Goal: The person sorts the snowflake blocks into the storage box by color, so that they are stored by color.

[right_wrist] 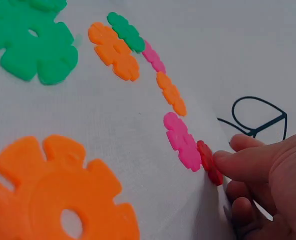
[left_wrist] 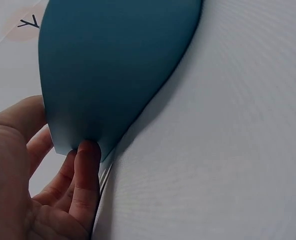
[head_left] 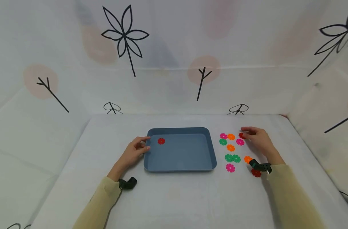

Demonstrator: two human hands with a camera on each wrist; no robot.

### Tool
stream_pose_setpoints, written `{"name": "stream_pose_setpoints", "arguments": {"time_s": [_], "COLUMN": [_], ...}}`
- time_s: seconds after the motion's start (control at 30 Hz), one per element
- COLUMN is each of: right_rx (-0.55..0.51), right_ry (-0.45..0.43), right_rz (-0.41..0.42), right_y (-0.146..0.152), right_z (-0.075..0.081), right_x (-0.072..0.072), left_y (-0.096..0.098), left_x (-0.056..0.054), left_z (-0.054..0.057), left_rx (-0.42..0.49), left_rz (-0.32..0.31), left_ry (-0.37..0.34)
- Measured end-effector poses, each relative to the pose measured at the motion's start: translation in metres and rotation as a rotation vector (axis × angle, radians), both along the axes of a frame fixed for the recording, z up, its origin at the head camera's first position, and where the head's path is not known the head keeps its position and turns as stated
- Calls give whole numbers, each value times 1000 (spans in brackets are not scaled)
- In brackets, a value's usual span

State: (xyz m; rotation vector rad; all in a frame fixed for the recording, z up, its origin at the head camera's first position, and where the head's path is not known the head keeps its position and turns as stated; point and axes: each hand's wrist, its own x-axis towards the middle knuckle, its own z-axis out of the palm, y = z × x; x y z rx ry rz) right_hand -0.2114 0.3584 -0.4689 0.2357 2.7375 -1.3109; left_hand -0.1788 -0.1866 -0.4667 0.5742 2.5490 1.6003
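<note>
A blue-grey tray [head_left: 179, 170] lies on the white cloth with a red flower-shaped piece [head_left: 161, 141] inside, near its far left corner. My left hand [head_left: 133, 151] grips the tray's left rim, and the left wrist view shows its fingertips against the tray wall [left_wrist: 112, 65]. To the right of the tray, my right hand [head_left: 258, 140] reaches over another red flower-shaped piece [right_wrist: 206, 159]. Its thumb touches that piece in the right wrist view, while the index finger stands apart from the thumb. Part of the piece is hidden by the thumb.
Several plastic flower pieces lie right of the tray: pink [head_left: 230, 168], green [head_left: 223, 142] and orange [head_left: 230, 148]. Another red piece [head_left: 256, 173] lies under the right wrist. Printed cloth walls [head_left: 168, 89] stand behind and at both sides.
</note>
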Motion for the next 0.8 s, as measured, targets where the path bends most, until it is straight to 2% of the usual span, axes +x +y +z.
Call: {"name": "stream_pose_setpoints", "arguments": {"time_s": [0.13,0.2,0.53,0.8], "right_rx": [-11,-13,23,-2], "right_ry": [-1,8,53,0], "right_rz": [-3,-12,-42,-41], "right_y": [3,2,-4,-5], "right_z": [-4,-4,-7,-7], "right_x": [4,6,4,6], "left_y": [-4,-5,-7,-7], "left_x": [-10,-11,-10,-9], "left_z": [-19,-22,-21,-19], "left_rx": [2,9,25,22], "left_rz": [6,11,34,24], "left_ry": [1,-3,-26,-14]}}
